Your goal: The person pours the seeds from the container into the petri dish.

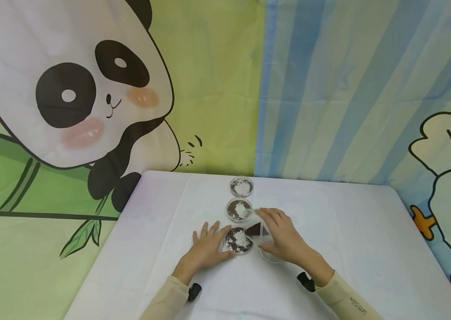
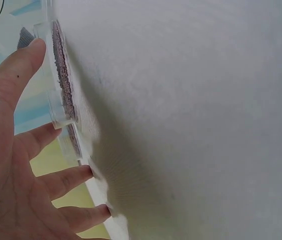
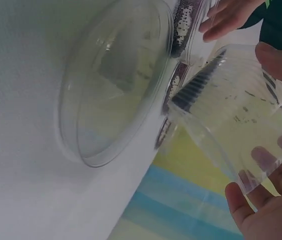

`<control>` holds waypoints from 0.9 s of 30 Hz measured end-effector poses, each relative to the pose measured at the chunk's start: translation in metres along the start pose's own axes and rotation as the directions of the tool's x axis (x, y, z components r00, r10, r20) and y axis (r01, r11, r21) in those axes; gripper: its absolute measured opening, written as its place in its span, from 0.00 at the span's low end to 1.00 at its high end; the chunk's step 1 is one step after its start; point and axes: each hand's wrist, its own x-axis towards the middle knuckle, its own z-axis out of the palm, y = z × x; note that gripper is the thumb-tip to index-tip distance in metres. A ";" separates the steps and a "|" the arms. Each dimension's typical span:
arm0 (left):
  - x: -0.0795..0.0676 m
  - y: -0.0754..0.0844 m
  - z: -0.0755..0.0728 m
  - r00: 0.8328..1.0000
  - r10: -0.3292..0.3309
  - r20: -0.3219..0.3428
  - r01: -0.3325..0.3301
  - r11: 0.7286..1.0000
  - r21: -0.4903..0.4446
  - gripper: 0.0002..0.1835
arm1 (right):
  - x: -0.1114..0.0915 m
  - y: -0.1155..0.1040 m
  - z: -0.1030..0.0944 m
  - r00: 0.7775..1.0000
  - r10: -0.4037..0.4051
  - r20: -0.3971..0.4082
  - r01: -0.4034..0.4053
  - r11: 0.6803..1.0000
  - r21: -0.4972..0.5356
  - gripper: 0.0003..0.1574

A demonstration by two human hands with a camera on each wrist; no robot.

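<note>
My left hand (image 1: 209, 249) has its thumb and forefinger on opposite sides of the nearest petri dish (image 1: 239, 240), which holds dark granules topped with white bits. Its other fingers are spread, with their tips near the tabletop. In my right hand (image 1: 283, 235) a clear, ribbed plastic cup (image 3: 231, 107) is gripped, tilted toward that dish. Dark material (image 1: 254, 229) lies in the cup's lower corner. Under the right hand rests a clear, round dish or lid (image 3: 116, 90) with nothing in it. Whether anything is falling from the cup is too small to tell.
Two more petri dishes with dark and white contents, a middle one (image 1: 238, 210) and a far one (image 1: 241, 186), line up behind the nearest. All stand on a white-covered table (image 1: 349, 231). A panda-printed cloth (image 1: 209, 80) hangs behind its back edge.
</note>
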 end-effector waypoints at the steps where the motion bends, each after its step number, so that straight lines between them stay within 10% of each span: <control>1: 0.000 0.000 0.000 1.000 0.001 -0.003 -0.001 1.000 -0.006 0.44 | -0.002 0.001 0.000 1.000 0.030 -0.008 -0.030 0.998 0.058 0.64; 10: 0.001 -0.003 0.003 1.000 -0.006 -0.003 0.006 1.000 0.001 0.44 | -0.026 0.015 -0.008 0.943 0.329 0.054 -0.310 0.804 0.507 0.60; 22: 0.003 -0.005 0.006 1.000 -0.006 -0.004 0.006 1.000 0.006 0.45 | -0.067 0.046 -0.022 0.874 0.478 0.086 -0.368 0.536 0.760 0.57; 27: 0.003 -0.005 0.005 1.000 -0.005 0.003 0.005 1.000 -0.003 0.45 | -0.079 0.054 -0.029 0.857 0.511 0.062 -0.341 0.473 0.812 0.57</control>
